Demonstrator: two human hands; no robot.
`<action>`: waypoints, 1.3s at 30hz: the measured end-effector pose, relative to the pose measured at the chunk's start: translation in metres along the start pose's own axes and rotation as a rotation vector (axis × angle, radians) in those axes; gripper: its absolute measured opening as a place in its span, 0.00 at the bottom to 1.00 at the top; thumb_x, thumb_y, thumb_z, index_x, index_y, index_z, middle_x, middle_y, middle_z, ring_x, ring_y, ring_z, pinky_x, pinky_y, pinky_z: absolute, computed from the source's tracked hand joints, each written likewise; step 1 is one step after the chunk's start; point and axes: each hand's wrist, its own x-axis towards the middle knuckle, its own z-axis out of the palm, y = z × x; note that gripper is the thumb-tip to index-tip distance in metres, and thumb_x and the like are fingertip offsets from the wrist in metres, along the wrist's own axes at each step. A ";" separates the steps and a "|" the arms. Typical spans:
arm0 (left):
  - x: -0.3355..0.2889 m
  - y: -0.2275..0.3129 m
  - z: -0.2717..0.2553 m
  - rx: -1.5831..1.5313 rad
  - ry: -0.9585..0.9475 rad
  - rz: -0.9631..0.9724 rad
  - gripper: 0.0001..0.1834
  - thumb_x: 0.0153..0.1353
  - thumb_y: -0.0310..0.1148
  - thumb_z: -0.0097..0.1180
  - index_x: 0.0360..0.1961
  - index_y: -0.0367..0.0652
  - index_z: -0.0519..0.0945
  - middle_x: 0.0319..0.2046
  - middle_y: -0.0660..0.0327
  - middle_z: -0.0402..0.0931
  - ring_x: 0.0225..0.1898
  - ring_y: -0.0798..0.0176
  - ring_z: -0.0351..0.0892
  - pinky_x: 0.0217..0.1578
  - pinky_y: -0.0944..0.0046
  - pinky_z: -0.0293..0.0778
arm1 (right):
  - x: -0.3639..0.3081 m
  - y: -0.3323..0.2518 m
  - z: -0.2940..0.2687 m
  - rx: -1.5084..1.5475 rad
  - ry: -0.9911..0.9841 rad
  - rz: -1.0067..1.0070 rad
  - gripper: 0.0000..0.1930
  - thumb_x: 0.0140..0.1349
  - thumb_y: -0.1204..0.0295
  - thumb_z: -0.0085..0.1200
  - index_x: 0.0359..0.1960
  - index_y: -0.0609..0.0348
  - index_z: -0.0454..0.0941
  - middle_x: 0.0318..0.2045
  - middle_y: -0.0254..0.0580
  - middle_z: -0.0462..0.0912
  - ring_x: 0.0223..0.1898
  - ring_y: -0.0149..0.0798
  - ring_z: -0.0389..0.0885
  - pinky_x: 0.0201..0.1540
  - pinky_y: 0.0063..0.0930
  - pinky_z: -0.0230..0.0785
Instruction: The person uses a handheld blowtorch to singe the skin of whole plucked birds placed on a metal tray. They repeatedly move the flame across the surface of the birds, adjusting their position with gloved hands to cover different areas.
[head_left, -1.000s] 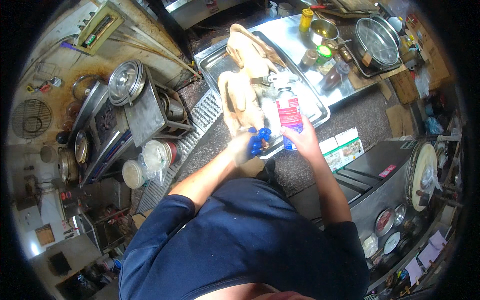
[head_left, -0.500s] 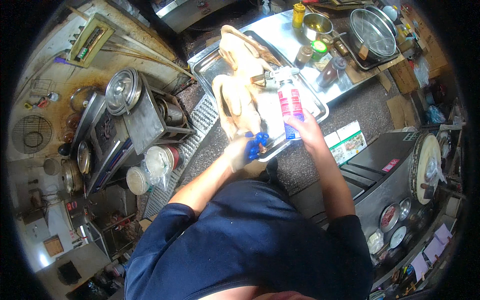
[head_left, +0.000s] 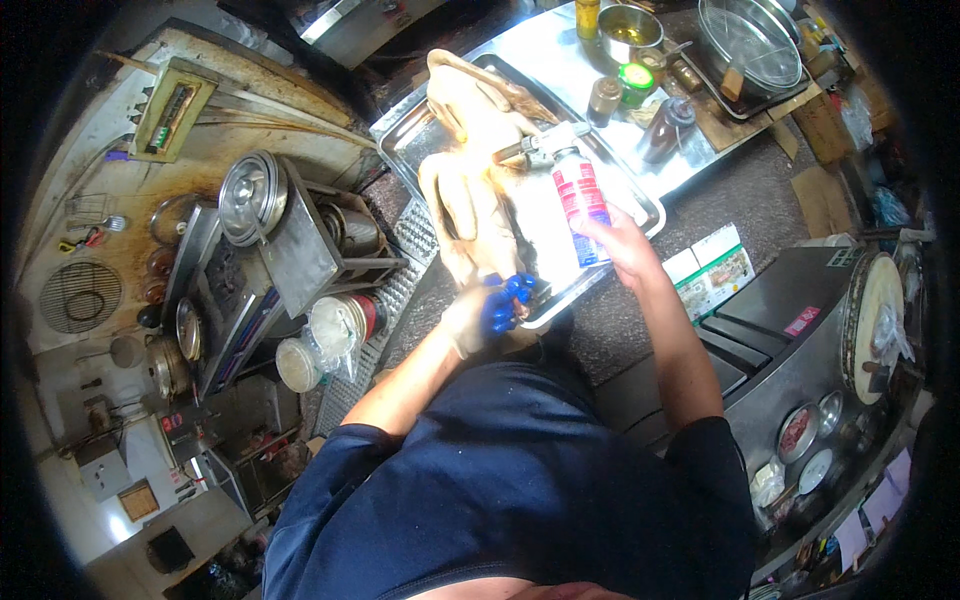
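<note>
Two pale plucked birds, duck or goose by shape, lie on a metal tray (head_left: 655, 220). The far bird (head_left: 462, 105) is by the tray's far left corner; the near bird (head_left: 478, 225) stretches toward me. My left hand (head_left: 485, 312), in a pale glove with blue fingers, is closed round the near bird's close end; what exactly it grips is hidden. In my bare right hand (head_left: 622, 248) is a red, white and blue gas canister (head_left: 582, 200). Its blowtorch head (head_left: 535, 148) points left, over the birds. I cannot make out a flame.
Beyond the tray's right side, the steel table holds a pot (head_left: 630, 32), a green-lidded jar (head_left: 635, 85), a dark sauce bottle (head_left: 668, 130) and a strainer (head_left: 750, 45). Stacked buckets (head_left: 338, 328) stand on the left. A steel counter (head_left: 770, 320) runs along my right.
The view has shifted slightly. The torch and canister tilt a little more to the left over the birds. Both hands keep their holds.
</note>
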 end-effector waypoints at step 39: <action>0.042 -0.010 0.013 -0.034 -0.158 -0.021 0.16 0.83 0.37 0.60 0.55 0.30 0.82 0.38 0.55 0.86 0.37 0.63 0.89 0.39 0.65 0.87 | 0.053 -0.103 0.068 -0.709 -0.134 -0.103 0.30 0.63 0.59 0.77 0.61 0.65 0.83 0.49 0.40 0.90 0.49 0.32 0.87 0.56 0.31 0.79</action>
